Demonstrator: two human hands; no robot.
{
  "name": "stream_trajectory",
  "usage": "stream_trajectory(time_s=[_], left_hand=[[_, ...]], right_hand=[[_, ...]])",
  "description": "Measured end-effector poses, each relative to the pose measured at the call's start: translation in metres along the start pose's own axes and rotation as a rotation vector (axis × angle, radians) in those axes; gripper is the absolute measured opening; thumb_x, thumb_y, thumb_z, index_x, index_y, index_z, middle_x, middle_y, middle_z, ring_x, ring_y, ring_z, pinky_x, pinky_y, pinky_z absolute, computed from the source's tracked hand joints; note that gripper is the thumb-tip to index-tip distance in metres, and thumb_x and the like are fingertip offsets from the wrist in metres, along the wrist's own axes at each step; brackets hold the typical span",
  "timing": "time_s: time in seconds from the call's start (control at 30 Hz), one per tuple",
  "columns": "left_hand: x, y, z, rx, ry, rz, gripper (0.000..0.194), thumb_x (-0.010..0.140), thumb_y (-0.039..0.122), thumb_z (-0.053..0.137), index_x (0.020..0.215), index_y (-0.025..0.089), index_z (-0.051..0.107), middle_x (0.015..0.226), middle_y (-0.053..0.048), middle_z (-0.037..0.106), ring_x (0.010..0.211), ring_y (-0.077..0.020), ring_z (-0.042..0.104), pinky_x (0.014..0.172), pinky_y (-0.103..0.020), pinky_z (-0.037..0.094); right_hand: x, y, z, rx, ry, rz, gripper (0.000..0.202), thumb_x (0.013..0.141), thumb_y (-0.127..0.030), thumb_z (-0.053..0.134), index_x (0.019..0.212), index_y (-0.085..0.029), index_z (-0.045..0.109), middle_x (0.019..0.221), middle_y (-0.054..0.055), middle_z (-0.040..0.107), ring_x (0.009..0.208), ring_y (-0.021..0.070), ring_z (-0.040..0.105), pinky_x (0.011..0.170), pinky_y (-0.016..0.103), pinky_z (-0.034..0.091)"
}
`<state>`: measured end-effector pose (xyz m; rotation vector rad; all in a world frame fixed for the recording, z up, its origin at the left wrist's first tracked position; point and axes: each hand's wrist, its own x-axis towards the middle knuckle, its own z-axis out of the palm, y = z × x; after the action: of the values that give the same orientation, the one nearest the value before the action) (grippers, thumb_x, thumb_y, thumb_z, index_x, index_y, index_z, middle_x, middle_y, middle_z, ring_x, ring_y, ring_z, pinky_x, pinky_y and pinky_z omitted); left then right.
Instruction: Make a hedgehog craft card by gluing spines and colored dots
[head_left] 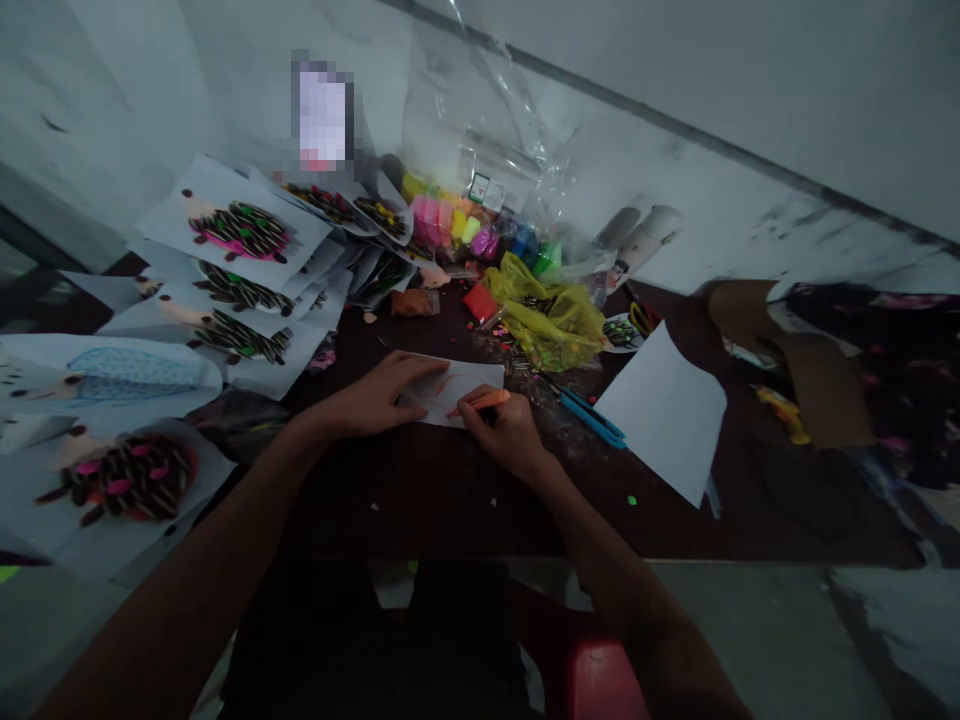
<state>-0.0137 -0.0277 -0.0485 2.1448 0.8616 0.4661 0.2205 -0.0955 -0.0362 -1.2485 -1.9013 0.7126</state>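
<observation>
A small white sheet of paper [480,376] lies on the dark table [435,500] in front of me, with a faint orange curved line on it. My left hand [379,398] rests on the sheet's left side, thumb and fingers spread apart. My right hand [504,428] is closed round an orange marker [489,400], its tip down at the paper near the lower middle. Scissors with blue handles [592,415] lie just to the right of my right hand, beside a larger white sheet [664,410].
Papers with seed-covered hedgehog figures [240,235] are piled at the left. A yellow plastic bag [559,325] and a clear bag of coloured clay [480,225] stand behind the small sheet. Brown cardboard [817,380] and dark patterned cloth [900,370] lie at the right.
</observation>
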Motion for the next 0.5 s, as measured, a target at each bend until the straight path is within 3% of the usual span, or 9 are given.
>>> stream_trajectory(time_s=[0.5], left_hand=[[-0.0004,0.0028,-0.0018,-0.026,-0.012,-0.013,0.068,0.081,0.02,0.064,0.148,0.022,0.051,0.149,-0.011,0.055,0.14,-0.0304,0.045,0.117,-0.049,0.039]], right_hand=[[-0.0001,-0.0019,-0.0024,0.043,-0.03,0.006,0.025,0.095,-0.025,0.062,0.073,-0.021,0.073,0.082,0.005,0.078,0.071,0.0154,0.073,0.068,0.027,0.057]])
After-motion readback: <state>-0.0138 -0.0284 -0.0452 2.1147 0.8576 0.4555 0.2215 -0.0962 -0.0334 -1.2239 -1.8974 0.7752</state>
